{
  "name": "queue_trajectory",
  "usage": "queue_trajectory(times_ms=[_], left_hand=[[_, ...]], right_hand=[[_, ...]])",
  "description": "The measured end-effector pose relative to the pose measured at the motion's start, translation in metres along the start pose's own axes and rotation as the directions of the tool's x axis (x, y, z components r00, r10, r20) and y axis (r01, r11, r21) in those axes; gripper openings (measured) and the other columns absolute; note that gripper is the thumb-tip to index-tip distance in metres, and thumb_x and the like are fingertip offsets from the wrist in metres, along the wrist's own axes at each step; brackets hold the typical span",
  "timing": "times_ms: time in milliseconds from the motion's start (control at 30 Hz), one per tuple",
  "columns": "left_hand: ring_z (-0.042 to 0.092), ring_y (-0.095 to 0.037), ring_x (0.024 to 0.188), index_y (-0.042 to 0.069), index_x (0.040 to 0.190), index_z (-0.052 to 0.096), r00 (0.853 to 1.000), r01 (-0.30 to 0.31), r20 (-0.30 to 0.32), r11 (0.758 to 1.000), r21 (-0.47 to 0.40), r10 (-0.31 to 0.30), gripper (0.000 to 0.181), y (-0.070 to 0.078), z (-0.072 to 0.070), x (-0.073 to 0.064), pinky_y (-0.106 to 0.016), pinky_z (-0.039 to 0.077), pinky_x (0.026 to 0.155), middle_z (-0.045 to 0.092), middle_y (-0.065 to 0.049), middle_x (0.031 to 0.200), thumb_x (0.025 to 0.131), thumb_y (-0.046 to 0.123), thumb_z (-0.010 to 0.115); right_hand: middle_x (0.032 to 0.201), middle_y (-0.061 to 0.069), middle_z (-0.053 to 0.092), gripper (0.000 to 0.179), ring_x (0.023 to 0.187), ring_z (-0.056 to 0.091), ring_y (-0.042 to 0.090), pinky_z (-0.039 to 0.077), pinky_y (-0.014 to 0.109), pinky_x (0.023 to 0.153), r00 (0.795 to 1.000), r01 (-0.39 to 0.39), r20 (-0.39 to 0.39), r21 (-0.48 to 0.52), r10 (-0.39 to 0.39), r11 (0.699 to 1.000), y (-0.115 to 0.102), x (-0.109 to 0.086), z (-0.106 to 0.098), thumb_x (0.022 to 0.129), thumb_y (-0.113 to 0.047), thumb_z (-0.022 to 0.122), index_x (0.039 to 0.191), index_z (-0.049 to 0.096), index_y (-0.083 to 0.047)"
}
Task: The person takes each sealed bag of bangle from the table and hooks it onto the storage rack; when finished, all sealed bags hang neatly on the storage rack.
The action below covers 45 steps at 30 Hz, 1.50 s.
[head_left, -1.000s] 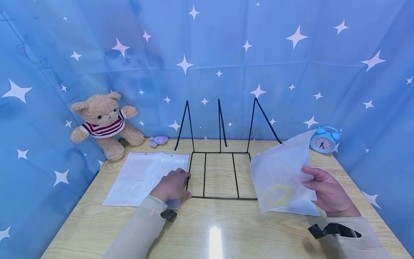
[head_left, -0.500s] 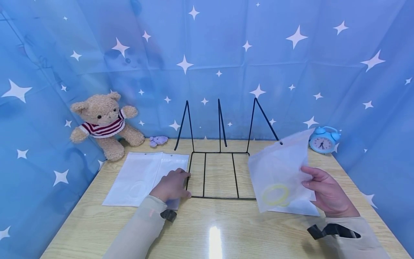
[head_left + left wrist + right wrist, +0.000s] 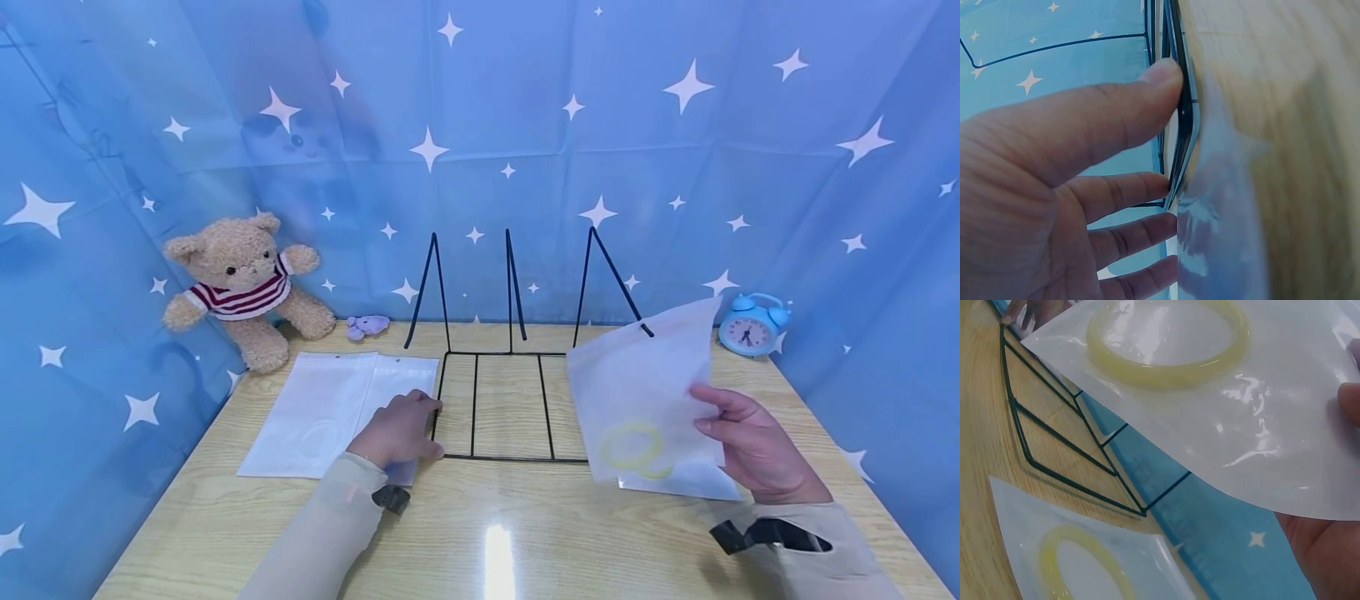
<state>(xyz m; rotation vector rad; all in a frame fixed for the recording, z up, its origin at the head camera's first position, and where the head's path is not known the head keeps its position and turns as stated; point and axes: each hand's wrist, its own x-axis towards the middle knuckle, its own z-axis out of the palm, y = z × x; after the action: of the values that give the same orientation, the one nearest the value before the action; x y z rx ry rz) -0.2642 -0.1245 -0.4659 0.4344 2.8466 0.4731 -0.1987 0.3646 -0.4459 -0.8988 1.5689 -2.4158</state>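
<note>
Left hand (image 3: 397,425): thumb and fingers are spread, with their tips resting on the left side wire of the rack (image 3: 510,354)
Right hand (image 3: 757,446): it pinches the right edge of the held bag (image 3: 663,379), thumb in front
Held bag: up off the table (image 3: 450,542) and tilted, with its top edge at the right hook (image 3: 621,282)
Hook tip: it shows in front of the bag, just below the top edge; I can't tell if it pokes through a hole
Yellow ring (image 3: 1166,376): low inside the held bag, so its weight may make the bag swing; small, slow moves look best
Good grip: a soft pinch nearer the top would likely steer that floppy edge better
Good rack: a light push from the left hand should stop it sliding or tipping
Lower bag (image 3: 1022,519): partly under the held bag in the head view, so best not to bump it
White bags (image 3: 307,408): flat on the table, left of the rack
Far back: teddy (image 3: 258,275) and purple toy (image 3: 367,327) at left, blue clock (image 3: 747,327) at right, all well away from the hook
</note>
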Motion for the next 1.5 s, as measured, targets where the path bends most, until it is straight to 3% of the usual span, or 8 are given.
queue_trajectory(times_ms=[133,233,367,500,633,700,900,1500], left_hand=[[0.053,-0.041,0.136,0.009,0.15,0.059,1.0,-0.002,0.001,1.0,0.004,0.002,0.076,-0.001,0.001,0.0,-0.065,0.046,0.107,0.054,-0.015,0.151,0.084,0.034,0.088],[0.052,-0.041,0.136,0.009,0.15,0.059,1.0,-0.003,-0.002,1.0,0.004,0.003,0.076,-0.001,0.001,0.0,-0.066,0.045,0.107,0.054,-0.015,0.151,0.084,0.034,0.088],[0.053,-0.04,0.136,0.01,0.149,0.06,1.0,-0.004,-0.007,1.0,0.002,0.004,0.077,-0.001,0.001,-0.001,-0.065,0.046,0.107,0.055,-0.014,0.151,0.083,0.035,0.089],[0.053,-0.039,0.136,0.011,0.149,0.06,1.0,-0.003,-0.007,1.0,0.002,0.003,0.077,0.0,0.001,-0.001,-0.065,0.046,0.107,0.055,-0.013,0.151,0.082,0.035,0.09],[0.051,-0.04,0.138,0.011,0.151,0.058,1.0,0.004,0.01,1.0,0.004,-0.004,0.077,-0.002,0.002,0.001,-0.065,0.045,0.109,0.053,-0.014,0.153,0.084,0.035,0.088],[0.051,-0.04,0.139,0.011,0.152,0.057,1.0,0.006,0.013,1.0,0.005,-0.006,0.077,-0.002,0.002,0.001,-0.065,0.045,0.109,0.053,-0.014,0.154,0.085,0.035,0.088],[0.051,-0.039,0.138,0.012,0.15,0.059,1.0,0.009,0.004,1.0,0.0,-0.009,0.077,-0.002,0.002,0.001,-0.065,0.045,0.109,0.053,-0.013,0.153,0.084,0.036,0.089],[0.053,-0.04,0.137,0.013,0.15,0.059,1.0,0.003,0.003,1.0,0.019,-0.003,0.077,-0.002,0.002,0.002,-0.064,0.047,0.106,0.054,-0.013,0.152,0.084,0.038,0.089]], right_hand=[[0.141,-0.006,0.065,0.069,0.122,0.047,0.002,0.051,0.014,0.087,1.0,-0.005,-0.02,-0.063,0.004,0.998,0.003,-0.001,-0.002,0.097,0.029,0.03,0.142,0.067,-0.007],[0.131,-0.004,0.07,0.07,0.092,0.057,0.002,0.039,0.015,0.06,1.0,-0.021,0.021,-0.056,0.022,0.998,0.004,0.001,-0.003,0.098,0.028,0.028,0.142,0.067,-0.008],[0.117,-0.003,0.074,0.07,0.06,0.033,0.019,0.018,0.032,0.054,0.997,-0.033,0.069,-0.088,0.039,0.996,0.004,0.003,-0.003,0.098,0.028,0.027,0.143,0.067,-0.01],[0.093,-0.004,0.069,0.068,0.061,0.031,0.024,0.028,0.03,0.053,0.993,-0.026,0.104,-0.186,0.046,0.982,0.004,0.004,-0.002,0.098,0.028,0.03,0.144,0.066,-0.008],[0.111,-0.007,0.074,0.062,0.088,0.064,0.005,0.054,0.019,0.076,0.993,-0.048,0.089,-0.326,0.081,0.944,0.003,0.004,0.002,0.099,0.026,0.036,0.142,0.067,-0.006],[0.136,-0.012,0.069,0.056,0.114,0.065,0.0,0.056,0.02,0.09,0.992,-0.087,0.053,-0.386,0.117,0.918,0.001,0.003,0.005,0.1,0.024,0.041,0.14,0.068,-0.004],[0.143,-0.014,0.066,0.041,0.125,0.063,-0.001,0.057,0.021,0.094,0.974,-0.195,-0.004,-0.518,0.226,0.833,0.0,0.004,0.011,0.103,0.012,0.052,0.139,0.067,-0.001],[0.149,-0.017,0.058,0.043,0.127,0.063,0.005,0.061,0.036,0.094,0.941,-0.24,0.106,-0.46,0.321,0.855,0.008,0.009,0.006,0.106,0.011,0.047,0.148,0.054,0.006]])
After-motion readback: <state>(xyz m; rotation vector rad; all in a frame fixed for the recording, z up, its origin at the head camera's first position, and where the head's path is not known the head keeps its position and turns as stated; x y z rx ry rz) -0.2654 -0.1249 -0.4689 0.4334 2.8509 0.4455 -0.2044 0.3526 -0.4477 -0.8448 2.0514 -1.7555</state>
